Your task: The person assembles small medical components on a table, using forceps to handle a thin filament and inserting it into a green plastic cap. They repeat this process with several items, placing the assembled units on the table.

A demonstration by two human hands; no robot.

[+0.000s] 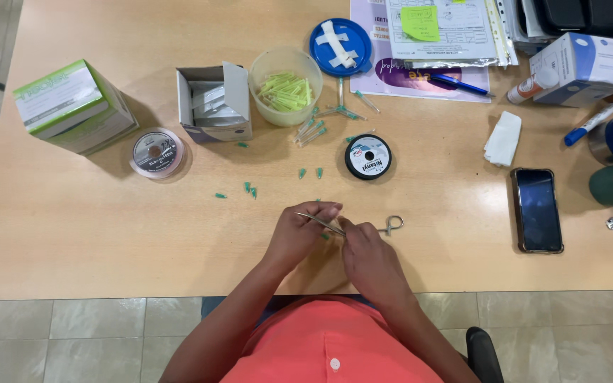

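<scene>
left hand (299, 228): fingers pinching metal forceps (349, 227) near its tips | right hand (367, 255): fingers closed on forceps (ring handles poke out rightward); low over counter (108, 234) | nearby: black spool (367, 157); green caps (250, 188)

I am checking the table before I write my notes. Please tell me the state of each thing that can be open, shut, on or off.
Round tub: open, lid off.
Blue lid: off, lying flat.
Small grey box: flap open.
Green box: shut.
Phone: screen dark.
Metal clamp: held by left hand and right hand.
</scene>
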